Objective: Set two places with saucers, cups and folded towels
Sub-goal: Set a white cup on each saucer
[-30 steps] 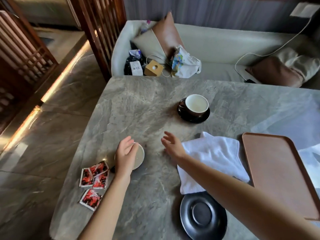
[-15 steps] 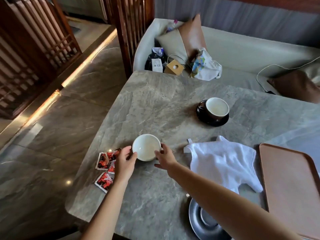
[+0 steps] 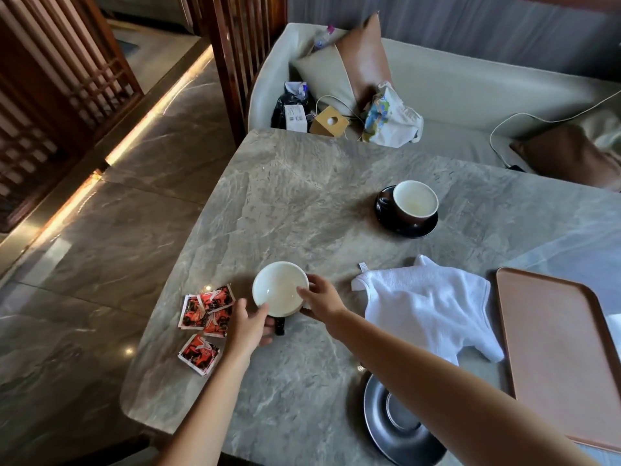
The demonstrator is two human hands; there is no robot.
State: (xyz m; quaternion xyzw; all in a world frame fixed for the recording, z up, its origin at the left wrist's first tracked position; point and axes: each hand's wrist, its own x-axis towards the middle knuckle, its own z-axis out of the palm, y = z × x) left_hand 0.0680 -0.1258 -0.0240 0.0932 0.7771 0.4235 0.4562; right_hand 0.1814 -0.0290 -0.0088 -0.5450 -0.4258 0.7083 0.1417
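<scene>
Step in hand: you are handling the near cup (image 3: 280,292), which I judge is bound for the empty saucer (image 3: 396,423) at the table's near edge, partly hidden under your right forearm.
Cup position: it sits near the table's (image 3: 302,183) left edge, just right of the red sachets (image 3: 205,312) and well left of the white towel (image 3: 426,306). Whether it rests on the stone or is just lifted, you cannot tell from here.
Cup orientation: it stands upright, mouth up, pale inside showing and empty. Round, so no long axis across the table; its axis runs vertical. The dark handle (image 3: 279,326) points towards you.
Left hand (image 3: 250,326): fingers curl around the near-left wall beside the handle, thumb at the rim; it reads as a grip, though the contact is partly hidden.
Right hand (image 3: 321,299): fingertips pinch the right rim, fingers lightly closed on it.
Doing it well: keep both hands level so the cup stays upright, lift clear before you travel, and bring it down centred in the saucer's well. Turn the handle to match the far cup (image 3: 415,202), already on its saucer (image 3: 406,227).
Watch for: the sachets just beside your left hand, and your right forearm crossing over the saucer.
Left to do: the towel lies crumpled and unfolded beside the brown tray (image 3: 557,358).
</scene>
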